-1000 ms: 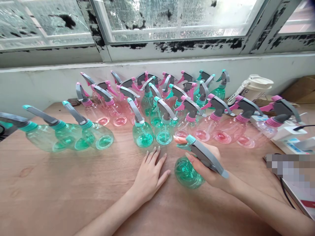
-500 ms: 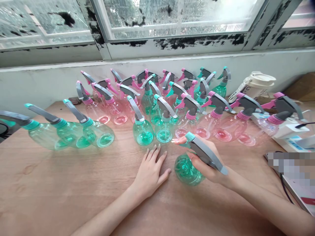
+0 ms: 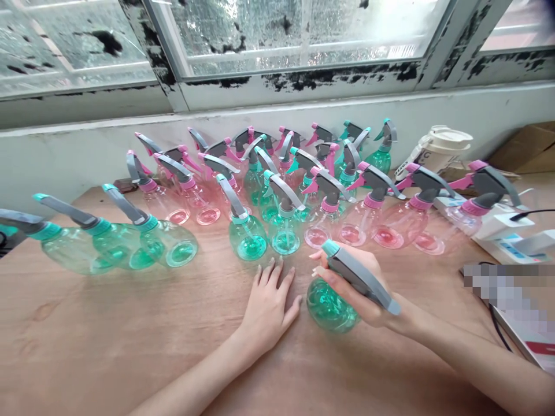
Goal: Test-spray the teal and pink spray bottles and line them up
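Note:
My right hand is wrapped around the neck of a green spray bottle, just under its grey and teal trigger head. The bottle's round base is at or just above the table; I cannot tell which. To its left, my left hand lies flat on the wood with fingers spread, holding nothing. Its fingertips come close to two green spray bottles, one at the left and one at the right. A pink spray bottle stands just beyond my right hand.
Several pink and green spray bottles crowd toward the wall. Three green bottles stand at the left of the wooden table. On the right are a white cup with a lid, a power strip, a cable and a partly blurred flat object.
The camera view has shifted slightly, moving the background bottles a little left. My right hand's thumb and fingers have closed more around the bottle's neck. My left hand stays flat.

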`<state>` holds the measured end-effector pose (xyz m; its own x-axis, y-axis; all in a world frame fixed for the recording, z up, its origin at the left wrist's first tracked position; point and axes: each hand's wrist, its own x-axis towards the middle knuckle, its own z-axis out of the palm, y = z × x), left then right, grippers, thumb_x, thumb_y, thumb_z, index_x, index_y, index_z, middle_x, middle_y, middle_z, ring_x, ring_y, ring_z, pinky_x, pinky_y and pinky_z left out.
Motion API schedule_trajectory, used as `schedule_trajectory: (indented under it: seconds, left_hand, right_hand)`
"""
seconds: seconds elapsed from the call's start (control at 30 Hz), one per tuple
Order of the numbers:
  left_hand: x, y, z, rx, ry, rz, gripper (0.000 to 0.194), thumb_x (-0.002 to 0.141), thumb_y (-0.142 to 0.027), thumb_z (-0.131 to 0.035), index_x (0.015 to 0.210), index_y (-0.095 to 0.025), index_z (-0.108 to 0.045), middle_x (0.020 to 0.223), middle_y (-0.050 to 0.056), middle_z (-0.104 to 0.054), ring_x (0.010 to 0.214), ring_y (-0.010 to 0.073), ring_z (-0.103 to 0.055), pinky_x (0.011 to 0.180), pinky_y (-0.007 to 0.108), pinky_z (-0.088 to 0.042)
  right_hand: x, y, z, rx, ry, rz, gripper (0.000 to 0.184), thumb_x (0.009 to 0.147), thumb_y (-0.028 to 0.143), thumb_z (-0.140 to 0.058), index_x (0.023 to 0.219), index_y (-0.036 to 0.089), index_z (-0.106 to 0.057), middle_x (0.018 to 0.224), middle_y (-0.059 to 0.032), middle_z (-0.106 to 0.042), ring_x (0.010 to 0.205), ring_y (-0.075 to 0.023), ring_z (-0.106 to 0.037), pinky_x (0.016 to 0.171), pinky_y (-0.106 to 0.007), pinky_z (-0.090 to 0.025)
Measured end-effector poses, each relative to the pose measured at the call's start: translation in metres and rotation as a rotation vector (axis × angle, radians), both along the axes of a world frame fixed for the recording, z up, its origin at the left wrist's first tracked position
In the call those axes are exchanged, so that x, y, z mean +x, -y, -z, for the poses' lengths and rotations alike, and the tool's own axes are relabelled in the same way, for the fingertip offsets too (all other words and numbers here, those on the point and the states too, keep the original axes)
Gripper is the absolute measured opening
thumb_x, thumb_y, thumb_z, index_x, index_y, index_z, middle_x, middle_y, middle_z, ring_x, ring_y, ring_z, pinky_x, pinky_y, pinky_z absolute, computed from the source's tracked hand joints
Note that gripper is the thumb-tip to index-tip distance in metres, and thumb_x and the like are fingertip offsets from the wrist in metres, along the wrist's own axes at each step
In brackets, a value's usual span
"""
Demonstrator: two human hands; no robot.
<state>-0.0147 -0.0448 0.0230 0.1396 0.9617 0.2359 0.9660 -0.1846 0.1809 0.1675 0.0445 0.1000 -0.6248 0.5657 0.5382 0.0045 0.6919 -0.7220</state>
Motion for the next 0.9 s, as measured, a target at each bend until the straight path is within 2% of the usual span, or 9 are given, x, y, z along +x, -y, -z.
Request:
schedule_trajectory:
  seconds: [0.07, 0.17, 0.23, 0.3, 0.37, 0.47, 0.63, 0.77, 0.9]
  left_hand:
    - [0.0, 0.001, 0.0, -0.006, 0.01, -0.002, 0.042, 0.092, -0.033, -0.056, 0.129, -0.014, -0.057, 0.141, 0.02, -0.051, 0.134, 0.0368, -0.043, 0.108, 0.059, -0.035]
    - [-0.001, 0.002, 0.0, -0.006, 0.023, -0.001, 0.039, 0.092, -0.031, -0.055, 0.127, -0.014, -0.058, 0.143, 0.02, -0.049, 0.135, 0.0367, -0.042, 0.109, 0.06, -0.034]
    - [-0.002, 0.003, 0.001, -0.005, 0.026, 0.003, 0.04, 0.093, -0.031, -0.054, 0.13, -0.015, -0.056, 0.143, 0.019, -0.049, 0.135, 0.0362, -0.042, 0.109, 0.06, -0.034]
    - [-0.002, 0.003, 0.001, -0.007, 0.026, 0.009, 0.043, 0.093, -0.031, -0.054, 0.133, -0.014, -0.054, 0.143, 0.02, -0.049, 0.134, 0.0362, -0.043, 0.109, 0.06, -0.034]
    - [-0.003, 0.004, 0.002, -0.008, 0.026, 0.01, 0.046, 0.093, -0.032, -0.055, 0.135, -0.013, -0.053, 0.143, 0.02, -0.049, 0.134, 0.0366, -0.043, 0.109, 0.059, -0.035]
    - [-0.004, 0.004, 0.004, 0.002, 0.026, 0.016, 0.046, 0.094, -0.032, -0.055, 0.135, -0.013, -0.053, 0.144, 0.02, -0.049, 0.135, 0.0366, -0.042, 0.109, 0.059, -0.035]
    - [-0.005, 0.002, 0.006, 0.031, 0.024, 0.026, 0.046, 0.093, -0.032, -0.056, 0.135, -0.014, -0.054, 0.143, 0.02, -0.049, 0.134, 0.0371, -0.044, 0.108, 0.06, -0.036]
    - [-0.005, 0.002, 0.006, 0.034, 0.01, 0.028, 0.045, 0.093, -0.032, -0.056, 0.134, -0.012, -0.055, 0.142, 0.021, -0.05, 0.133, 0.0378, -0.045, 0.107, 0.061, -0.037]
    - [-0.006, 0.002, 0.006, 0.027, 0.002, 0.028, 0.046, 0.093, -0.032, -0.057, 0.134, -0.012, -0.055, 0.142, 0.021, -0.05, 0.133, 0.0377, -0.044, 0.108, 0.06, -0.037]
  right_hand:
    - [0.0, 0.0, 0.004, -0.052, 0.003, -0.038, 0.009, 0.092, 0.02, -0.054, 0.1, 0.023, -0.059, 0.081, -0.0009, -0.059, 0.064, -0.0144, -0.06, 0.063, -0.028, -0.051]
    - [0.001, 0.0, 0.013, -0.104, -0.025, -0.077, 0.034, 0.093, 0.022, -0.056, 0.126, 0.029, -0.053, 0.108, -0.0055, -0.063, 0.089, -0.0191, -0.067, 0.079, -0.032, -0.056]
    - [0.001, 0.001, 0.018, -0.112, -0.034, -0.052, 0.046, 0.093, 0.022, -0.056, 0.137, 0.03, -0.046, 0.128, -0.0081, -0.058, 0.112, -0.024, -0.062, 0.093, -0.037, -0.054]
    - [0.002, 0.002, 0.021, -0.126, -0.027, -0.005, 0.054, 0.092, 0.022, -0.056, 0.143, 0.029, -0.041, 0.142, -0.0096, -0.05, 0.124, -0.0273, -0.056, 0.098, -0.041, -0.052]
    - [0.002, 0.003, 0.022, -0.134, -0.022, 0.017, 0.057, 0.092, 0.022, -0.056, 0.146, 0.028, -0.039, 0.145, -0.0103, -0.048, 0.119, -0.028, -0.06, 0.095, -0.041, -0.054]
    - [0.002, 0.004, 0.022, -0.132, -0.038, 0.02, 0.057, 0.092, 0.021, -0.055, 0.146, 0.029, -0.04, 0.141, -0.0101, -0.054, 0.102, -0.0261, -0.068, 0.088, -0.041, -0.059]
    - [0.0, 0.006, 0.02, -0.126, -0.07, 0.03, 0.061, 0.091, 0.021, -0.053, 0.148, 0.03, -0.036, 0.139, -0.0111, -0.057, 0.086, -0.0224, -0.071, 0.076, -0.038, -0.061]
    - [0.001, 0.005, 0.02, -0.13, -0.054, 0.006, 0.055, 0.09, 0.018, -0.053, 0.143, 0.029, -0.043, 0.114, -0.0082, -0.07, 0.071, -0.0188, -0.069, 0.073, -0.035, -0.061]
    - [0.001, 0.003, 0.018, -0.095, -0.041, 0.018, 0.04, 0.089, 0.018, -0.055, 0.128, 0.026, -0.057, 0.091, -0.003, -0.071, 0.062, -0.0162, -0.065, 0.07, -0.032, -0.058]
